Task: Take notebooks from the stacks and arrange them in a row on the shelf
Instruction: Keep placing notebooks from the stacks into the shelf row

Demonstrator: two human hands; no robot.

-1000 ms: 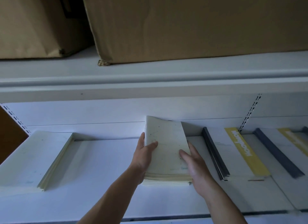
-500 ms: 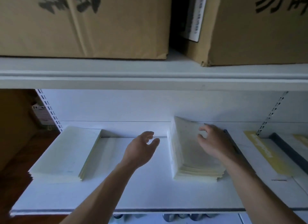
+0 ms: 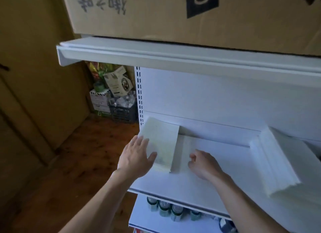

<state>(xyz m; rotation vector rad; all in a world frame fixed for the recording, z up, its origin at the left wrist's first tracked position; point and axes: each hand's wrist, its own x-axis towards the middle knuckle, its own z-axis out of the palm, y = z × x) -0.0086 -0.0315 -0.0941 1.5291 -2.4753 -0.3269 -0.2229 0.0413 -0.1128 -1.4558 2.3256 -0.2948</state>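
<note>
A pale stack of notebooks [image 3: 161, 142] lies flat at the left end of the white shelf [image 3: 208, 177]. My left hand [image 3: 137, 156] hovers over its left edge with the fingers spread and straight, holding nothing. My right hand [image 3: 203, 165] is just right of that stack, over the bare shelf, its fingers loosely curled and empty. A second, thicker stack of notebooks [image 3: 284, 161] lies further right on the same shelf, apart from both hands.
Large cardboard boxes [image 3: 191, 14] sit on the upper shelf [image 3: 156, 57]. Cans [image 3: 165, 208] stand on the shelf below. Left of the shelving, a dark crate [image 3: 123, 111] and packages stand on the wooden floor beside a brown wall.
The view has swung left. Both hands have left the middle stack and moved to the left stack; my right hand no longer touches the thicker stack.
</note>
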